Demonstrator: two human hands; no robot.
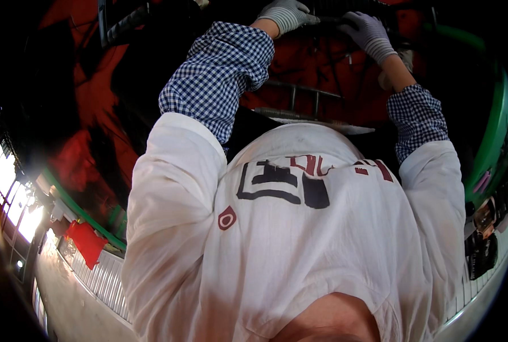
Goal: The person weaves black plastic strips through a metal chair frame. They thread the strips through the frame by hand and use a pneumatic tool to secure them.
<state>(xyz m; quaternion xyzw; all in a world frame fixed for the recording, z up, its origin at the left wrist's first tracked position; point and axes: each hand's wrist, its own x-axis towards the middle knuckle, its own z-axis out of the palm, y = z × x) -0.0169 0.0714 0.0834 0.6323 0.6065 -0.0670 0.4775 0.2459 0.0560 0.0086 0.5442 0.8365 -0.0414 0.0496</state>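
At the top edge my left hand (pixel 287 16) wears a grey-and-white striped knit glove. Its fingers are pressed together against a dark, thin rod-like piece (pixel 329 20), which I cannot identify. My right hand (pixel 370 37), in a similar pale purplish glove, curls its fingers over the other end of this dark area. Behind and below both hands is a red panel (pixel 305 62) with dark cables across it. Shadow hides what exactly lies under the fingertips. Blue-and-white checked sleeve covers reach up both forearms.
Near my waist runs a metal ladder-like bracket (pixel 302 94). A green curved rim (pixel 493 134) bends round on the right. A red cloth (pixel 87 244) hangs low on the left, above a ribbed strip (pixel 103 282). Dark items (pixel 483 256) lie at the lower right.
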